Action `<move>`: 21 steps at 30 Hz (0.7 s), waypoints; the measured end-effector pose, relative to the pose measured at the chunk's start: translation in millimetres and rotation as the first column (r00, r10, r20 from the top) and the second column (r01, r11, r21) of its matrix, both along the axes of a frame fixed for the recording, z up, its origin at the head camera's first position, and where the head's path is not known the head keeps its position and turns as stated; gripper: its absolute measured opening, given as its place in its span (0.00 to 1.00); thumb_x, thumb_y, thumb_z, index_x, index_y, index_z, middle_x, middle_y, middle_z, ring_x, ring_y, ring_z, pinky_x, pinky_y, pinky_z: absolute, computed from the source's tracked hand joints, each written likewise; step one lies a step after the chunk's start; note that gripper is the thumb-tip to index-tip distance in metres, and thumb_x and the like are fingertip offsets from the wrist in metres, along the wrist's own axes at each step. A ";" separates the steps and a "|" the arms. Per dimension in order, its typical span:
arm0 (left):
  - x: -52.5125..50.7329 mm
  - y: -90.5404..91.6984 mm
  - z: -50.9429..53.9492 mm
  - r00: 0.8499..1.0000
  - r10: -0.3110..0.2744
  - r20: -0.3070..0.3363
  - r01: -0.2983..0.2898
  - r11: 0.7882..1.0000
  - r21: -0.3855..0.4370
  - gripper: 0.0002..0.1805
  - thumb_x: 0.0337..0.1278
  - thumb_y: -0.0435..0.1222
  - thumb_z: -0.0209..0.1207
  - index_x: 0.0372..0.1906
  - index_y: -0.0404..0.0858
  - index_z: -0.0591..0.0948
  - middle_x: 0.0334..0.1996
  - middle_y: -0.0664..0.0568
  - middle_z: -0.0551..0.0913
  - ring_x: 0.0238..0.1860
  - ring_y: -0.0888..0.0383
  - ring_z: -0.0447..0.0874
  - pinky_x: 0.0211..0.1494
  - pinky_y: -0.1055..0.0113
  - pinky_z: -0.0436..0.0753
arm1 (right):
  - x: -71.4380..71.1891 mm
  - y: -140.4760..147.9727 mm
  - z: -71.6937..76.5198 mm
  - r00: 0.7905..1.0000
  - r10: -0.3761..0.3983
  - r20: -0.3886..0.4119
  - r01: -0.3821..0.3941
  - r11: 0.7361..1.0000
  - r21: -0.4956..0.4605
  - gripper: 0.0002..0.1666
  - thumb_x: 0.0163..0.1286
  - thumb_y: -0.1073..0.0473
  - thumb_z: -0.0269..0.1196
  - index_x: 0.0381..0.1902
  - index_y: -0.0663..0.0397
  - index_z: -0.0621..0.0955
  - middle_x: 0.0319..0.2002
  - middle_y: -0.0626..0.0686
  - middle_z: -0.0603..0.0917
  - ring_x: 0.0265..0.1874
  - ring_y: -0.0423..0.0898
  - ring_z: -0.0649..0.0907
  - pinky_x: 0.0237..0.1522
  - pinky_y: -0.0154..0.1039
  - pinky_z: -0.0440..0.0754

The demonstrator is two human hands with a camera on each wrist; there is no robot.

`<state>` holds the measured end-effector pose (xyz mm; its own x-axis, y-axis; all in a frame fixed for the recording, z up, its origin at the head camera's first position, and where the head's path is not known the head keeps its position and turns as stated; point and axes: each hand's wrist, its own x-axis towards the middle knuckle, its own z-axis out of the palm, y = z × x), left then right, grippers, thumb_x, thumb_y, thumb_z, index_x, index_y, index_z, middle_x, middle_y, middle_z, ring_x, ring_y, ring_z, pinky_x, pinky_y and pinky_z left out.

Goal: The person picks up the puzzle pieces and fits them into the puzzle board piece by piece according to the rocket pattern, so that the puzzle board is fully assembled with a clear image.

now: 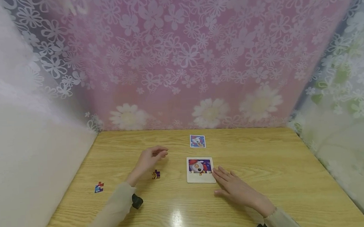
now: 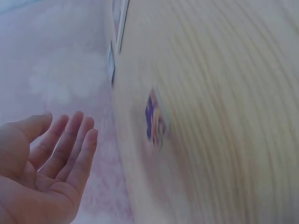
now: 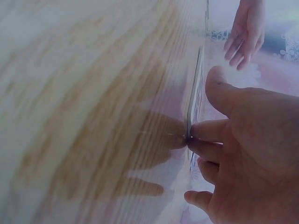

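Observation:
A white-framed puzzle tray (image 1: 201, 178) lies mid-table, its upper part filled with a picture of a white dog in a red hat; the lower strip shows bare white. Fingertips of my right hand (image 1: 235, 189) touch the tray's right edge, the fingers fairly straight. My left hand (image 1: 148, 159) hovers above the table left of the tray, fingers loosely bent, with nothing in it. Just below that hand lies a purple and orange puzzle piece (image 1: 156, 174), blurred in the left wrist view (image 2: 155, 119). Farther left sits a blue and red puzzle piece (image 1: 99, 187).
Behind the tray lies a small picture card (image 1: 197, 141) with the same dog. The wooden table (image 1: 247, 148) ends at a pink floral curtain (image 1: 180, 76) at the back, with pale hangings on both sides.

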<state>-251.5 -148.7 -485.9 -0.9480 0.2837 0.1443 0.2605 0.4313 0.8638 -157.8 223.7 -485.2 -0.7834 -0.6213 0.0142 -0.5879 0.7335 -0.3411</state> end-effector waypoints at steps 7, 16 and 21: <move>21.7 -57.0 9.0 0.994 0.100 -0.043 -0.099 0.995 0.032 0.17 0.76 0.40 0.56 0.59 0.34 0.82 0.50 0.38 0.87 0.50 0.39 0.86 0.51 0.52 0.87 | -0.2 -0.7 2.2 1.000 -0.001 -0.006 0.001 1.000 0.021 0.41 0.77 0.43 0.57 0.75 0.67 0.65 0.75 0.65 0.65 0.75 0.67 0.61 0.70 0.71 0.59; 56.0 -124.8 16.3 0.972 0.234 -0.036 -0.232 0.972 0.048 0.21 0.77 0.40 0.54 0.64 0.30 0.78 0.56 0.34 0.83 0.51 0.53 0.87 0.52 0.60 0.87 | 0.6 -2.0 4.5 1.000 -0.003 -0.017 0.003 0.999 0.037 0.40 0.77 0.43 0.58 0.74 0.67 0.67 0.74 0.65 0.66 0.74 0.66 0.62 0.69 0.71 0.60; 75.7 -154.7 17.0 0.956 0.293 -0.015 -0.293 0.955 -0.031 0.22 0.77 0.41 0.55 0.64 0.31 0.77 0.57 0.34 0.82 0.48 0.65 0.86 0.50 0.65 0.87 | -0.1 -2.8 3.8 0.999 0.004 -0.032 -0.003 0.999 0.036 0.40 0.77 0.44 0.58 0.74 0.67 0.67 0.74 0.65 0.66 0.74 0.66 0.62 0.69 0.71 0.61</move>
